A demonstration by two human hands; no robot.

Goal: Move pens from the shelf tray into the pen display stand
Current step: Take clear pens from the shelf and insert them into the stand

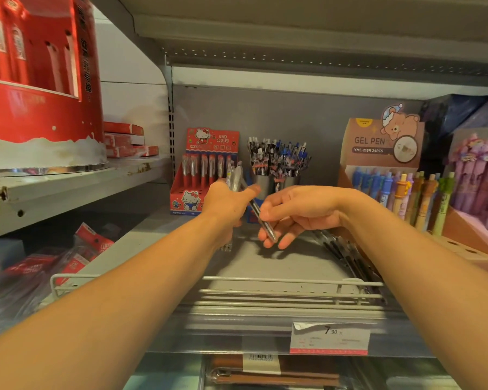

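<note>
A wire rail (265,280) fronts the shelf (279,257), with bare grey floor behind it. Several dark pens (350,257) lie loose at its right edge; I cannot count them. Above the open middle, the right hand (299,212) pinches one pen (261,218), while the left hand (228,204) grips a small bundle of pens (235,178). Behind stands one red display stand (203,175), about six pens upright inside.

gel pen box (378,147) right; price tag (330,337) front.
</note>
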